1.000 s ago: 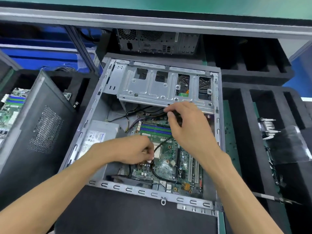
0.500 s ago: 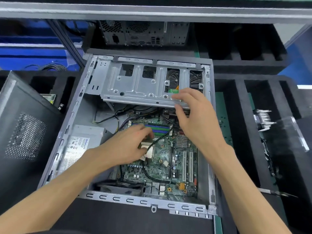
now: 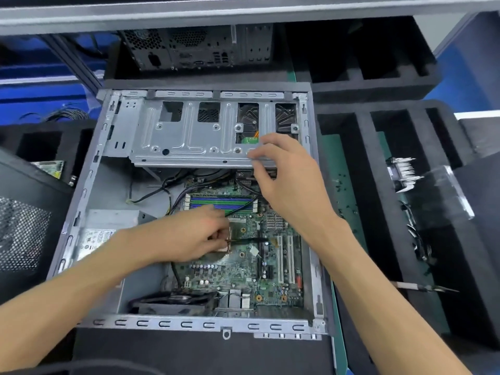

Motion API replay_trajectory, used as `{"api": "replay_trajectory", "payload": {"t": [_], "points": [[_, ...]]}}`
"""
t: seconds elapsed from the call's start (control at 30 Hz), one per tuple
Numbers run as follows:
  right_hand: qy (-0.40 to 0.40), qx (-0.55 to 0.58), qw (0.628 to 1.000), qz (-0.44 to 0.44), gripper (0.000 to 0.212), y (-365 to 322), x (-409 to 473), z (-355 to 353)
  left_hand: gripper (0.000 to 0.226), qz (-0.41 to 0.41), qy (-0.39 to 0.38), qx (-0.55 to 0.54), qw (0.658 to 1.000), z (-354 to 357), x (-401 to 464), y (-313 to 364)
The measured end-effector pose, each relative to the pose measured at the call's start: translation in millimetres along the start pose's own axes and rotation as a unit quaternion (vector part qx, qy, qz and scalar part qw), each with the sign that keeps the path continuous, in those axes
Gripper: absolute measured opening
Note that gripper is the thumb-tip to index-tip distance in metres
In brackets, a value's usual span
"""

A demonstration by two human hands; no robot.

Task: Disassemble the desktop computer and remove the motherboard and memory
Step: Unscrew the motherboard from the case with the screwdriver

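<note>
The open desktop case lies on its side in the middle. Its green motherboard sits inside, with blue and green memory slots near the top. A silver drive cage spans the upper part of the case. My right hand grips the cage's near edge at its right end, fingers over the top and thumb below. My left hand hovers over the processor socket area with fingers curled, pinching the end of a thin black cable that runs off to the right.
A grey power supply and a black fan occupy the case's left and bottom. The case's side panel leans at left. Another computer stands behind. Black foam trays at right hold a finned heatsink and a screwdriver.
My right hand rose from the cables by the memory slots to the drive cage's edge. My left hand moved up from the lower board to the socket area, bringing the cable end along.
</note>
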State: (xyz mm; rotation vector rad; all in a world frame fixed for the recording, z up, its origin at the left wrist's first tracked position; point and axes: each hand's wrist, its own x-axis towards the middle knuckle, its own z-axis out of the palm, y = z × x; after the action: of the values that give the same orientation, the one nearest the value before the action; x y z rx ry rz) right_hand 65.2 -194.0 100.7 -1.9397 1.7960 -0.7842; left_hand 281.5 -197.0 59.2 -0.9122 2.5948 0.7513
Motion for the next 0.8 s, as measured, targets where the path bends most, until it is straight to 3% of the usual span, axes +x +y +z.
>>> {"api": "replay_trajectory", "payload": {"t": [0.13,0.27,0.37,0.4,0.5,0.63,0.8], "points": [[0.001,0.007,1.000,0.003,0.018,-1,1,-1,0.014,-0.046,0.063,-0.033,0.996,-10,-4,-3],[0.004,0.010,1.000,-0.003,0.017,-1,0,-4,0.037,-0.040,-0.037,-0.065,0.996,-1,-9,9],[0.037,0.049,0.998,0.000,0.018,-4,-1,-6,0.054,-0.083,0.129,0.024,0.988,6,7,8],[0.060,0.042,0.997,0.002,0.019,-5,-1,-7,0.062,-0.121,0.150,0.045,0.980,7,16,9],[0.095,-0.013,0.995,0.034,0.031,-2,2,-8,0.077,-0.194,0.080,0.115,0.971,17,44,21],[0.053,-0.047,0.992,0.101,0.049,3,5,-8,0.068,-0.167,0.110,0.167,0.966,31,60,29],[0.048,-0.066,0.992,0.096,0.044,4,8,-8,0.052,-0.148,0.159,0.127,0.968,23,61,18]]}}
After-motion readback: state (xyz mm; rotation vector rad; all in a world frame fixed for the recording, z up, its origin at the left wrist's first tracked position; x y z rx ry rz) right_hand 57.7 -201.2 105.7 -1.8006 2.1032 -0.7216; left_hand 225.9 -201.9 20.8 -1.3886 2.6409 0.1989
